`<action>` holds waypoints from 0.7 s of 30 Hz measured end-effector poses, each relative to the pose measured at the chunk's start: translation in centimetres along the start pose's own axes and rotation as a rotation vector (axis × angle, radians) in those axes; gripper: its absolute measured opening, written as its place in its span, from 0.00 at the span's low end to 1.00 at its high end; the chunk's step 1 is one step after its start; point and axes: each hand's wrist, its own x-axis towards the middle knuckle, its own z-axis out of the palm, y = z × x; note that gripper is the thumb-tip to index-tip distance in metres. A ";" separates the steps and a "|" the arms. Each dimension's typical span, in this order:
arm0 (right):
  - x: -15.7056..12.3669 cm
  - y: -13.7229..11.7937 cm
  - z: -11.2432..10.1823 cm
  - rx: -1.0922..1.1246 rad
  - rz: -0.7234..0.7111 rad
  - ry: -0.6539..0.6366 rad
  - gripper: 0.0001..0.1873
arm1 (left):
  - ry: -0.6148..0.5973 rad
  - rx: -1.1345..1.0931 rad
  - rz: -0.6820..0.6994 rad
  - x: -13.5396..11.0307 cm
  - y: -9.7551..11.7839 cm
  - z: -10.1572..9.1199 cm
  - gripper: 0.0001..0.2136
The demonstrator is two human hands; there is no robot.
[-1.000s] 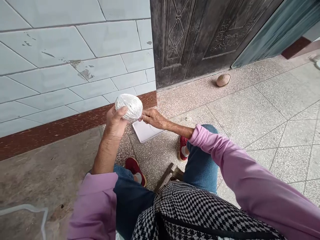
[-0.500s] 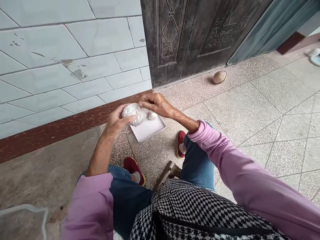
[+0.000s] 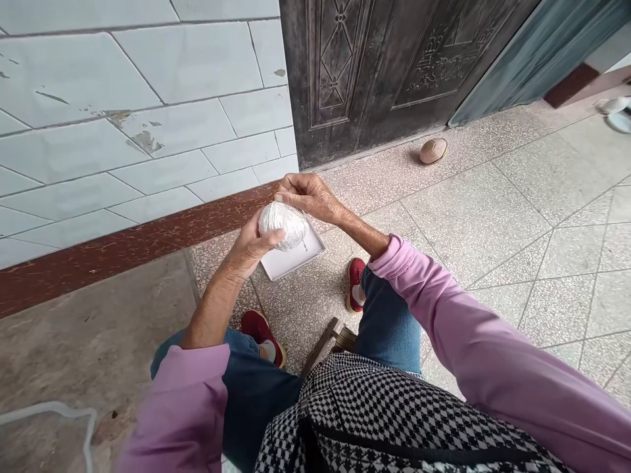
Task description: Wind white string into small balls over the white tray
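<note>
My left hand [image 3: 251, 246] grips a white ball of string [image 3: 283, 225] from below and the side, thumb across its front. Over the top of the ball my right hand [image 3: 308, 196] is closed, fingers pinched on the ball's upper edge, perhaps on a strand I cannot make out. Both hands hang in front of my knees, above a flat white tray [image 3: 292, 256] lying on the speckled floor. My red shoes [image 3: 355, 284] stand either side of a wooden stool leg [image 3: 325, 345].
A tiled white wall [image 3: 148, 112] with a red skirting rises at left, a dark carved door [image 3: 384, 66] behind. A small round tan object [image 3: 433, 150] lies near the door. A clear hose [image 3: 49, 420] curls on the concrete at lower left.
The ball dropped a little and shifted right. My right hand moved from the ball's right side up over its top. The view tilted slightly.
</note>
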 end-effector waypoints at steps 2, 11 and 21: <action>0.3 0.1 0.0 0.029 0.041 -0.010 0.34 | 0.035 0.012 -0.001 0.1 0.0 0.1 0.47; 0.2 -0.1 1.9 -0.070 0.128 0.015 0.25 | 0.159 -0.108 0.067 0.3 0.0 -1.8 0.45; -2.6 -0.5 5.9 -0.592 0.151 -0.275 0.17 | 0.457 -0.216 0.137 1.4 -1.4 -4.0 0.37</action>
